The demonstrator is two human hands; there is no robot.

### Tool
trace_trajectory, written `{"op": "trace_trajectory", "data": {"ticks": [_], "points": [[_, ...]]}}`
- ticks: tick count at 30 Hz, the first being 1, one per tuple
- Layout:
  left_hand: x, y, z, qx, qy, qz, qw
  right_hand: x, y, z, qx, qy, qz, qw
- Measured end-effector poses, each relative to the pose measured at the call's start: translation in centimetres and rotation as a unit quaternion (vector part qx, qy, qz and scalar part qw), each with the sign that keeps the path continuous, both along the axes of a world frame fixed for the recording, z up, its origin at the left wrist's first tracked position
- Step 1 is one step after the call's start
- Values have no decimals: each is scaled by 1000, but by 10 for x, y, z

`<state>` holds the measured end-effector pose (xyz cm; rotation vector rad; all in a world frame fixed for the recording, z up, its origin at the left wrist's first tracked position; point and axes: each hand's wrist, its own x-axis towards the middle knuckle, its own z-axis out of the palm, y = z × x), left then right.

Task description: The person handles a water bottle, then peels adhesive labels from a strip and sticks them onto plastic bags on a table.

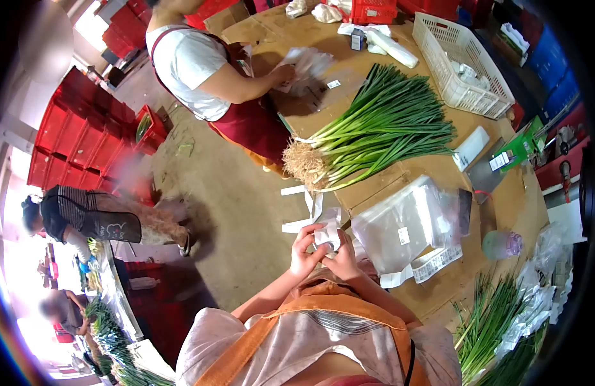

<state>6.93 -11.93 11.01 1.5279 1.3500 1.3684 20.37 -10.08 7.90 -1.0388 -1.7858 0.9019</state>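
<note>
In front of my apron both hands meet around a small folded piece of white label strip (327, 239). My right hand (303, 256) pinches it from the left, fingers bent. My left hand (343, 262) closes on its right side. Pale strip lengths (304, 222) stretch beyond my hands, over the floor; whether they join the held piece is unclear. To the right, a stack of clear plastic bags (397, 222) lies at the table edge, with a printed label strip (432, 262) beside it. A large bunch of green onions (381, 128) rests farther up, roots toward the left.
Across the table, a co-worker (201, 71) handles clear bags (307, 64). A white plastic crate (461, 64) stands at the far right. Nearer are a bottle (502, 245) and more greens (490, 321). Red crates (79, 128) are stacked left, where other people work.
</note>
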Motion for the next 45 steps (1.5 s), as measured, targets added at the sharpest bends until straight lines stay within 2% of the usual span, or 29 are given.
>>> {"op": "trace_trajectory", "data": {"ticks": [4, 7, 8, 11, 13, 16, 17, 20, 21, 23, 26, 29, 33, 35, 36, 37, 39, 40, 41, 43, 45], "points": [[-1, 5, 8, -9, 6, -15, 1000, 0, 3, 9, 88, -41, -70, 993], [1, 8, 16, 33, 48, -13, 998, 5, 6, 14, 33, -30, -63, 997], [0, 9, 19, 62, 72, -8, 995, 6, 7, 19, 11, 9, -57, 998], [-5, 11, 26, 52, 55, 17, 997, 11, 9, 18, -36, 50, -77, 995], [-11, 13, 29, 45, 55, 34, 997, 14, 12, 23, -41, 30, -70, 996], [-19, 17, 35, 42, -7, 56, 998, 19, 15, 3, -15, -13, -52, 998], [-21, 19, 31, 40, -64, 61, 995, 21, 14, 0, -10, -31, -41, 999], [-30, 23, 21, 26, -200, 47, 978, 24, 5, -21, -114, -20, -2, 993], [-31, 25, 29, 33, -204, 52, 977, 24, 2, -12, -145, -47, 18, 988], [-30, 27, 46, 42, -213, 64, 974, 23, -4, -34, -148, -54, 51, 986], [-36, 27, 56, 3, -214, 86, 973, 20, -9, -40, -184, -69, 106, 975], [-37, 32, 57, -1, -241, 97, 966, 19, -10, -51, -103, -102, 150, 978], [-37, 35, 40, -20, -277, 106, 955, 18, -10, -50, -110, -126, 216, 962], [-36, 35, 29, -35, -274, 112, 955, 16, -12, -41, -184, -92, 249, 946], [-26, 33, 45, -64, -256, 116, 958, 16, -12, -34, -222, -74, 265, 936], [-17, 34, 52, -73, -294, 109, 947, 16, -11, -30, -231, -60, 261, 935], [-16, 33, 39, -61, -240, 49, 968, 19, -13, -26, -253, -33, 252, 934], [-14, 34, 35, -41, -163, 44, 985, 18, -13, -24, -323, 46, 231, 917], [-13, 37, 31, -7, -125, 19, 992, 28, -10, -19, -316, 42, 208, 925], [-10, 40, 37, 8, -32, -34, 999, 43, -7, -16, -438, 226, 120, 862], [-8, 38, 51, -86, 2, -111, 990, 62, 2, -11, -337, 298, 77, 890]]}}
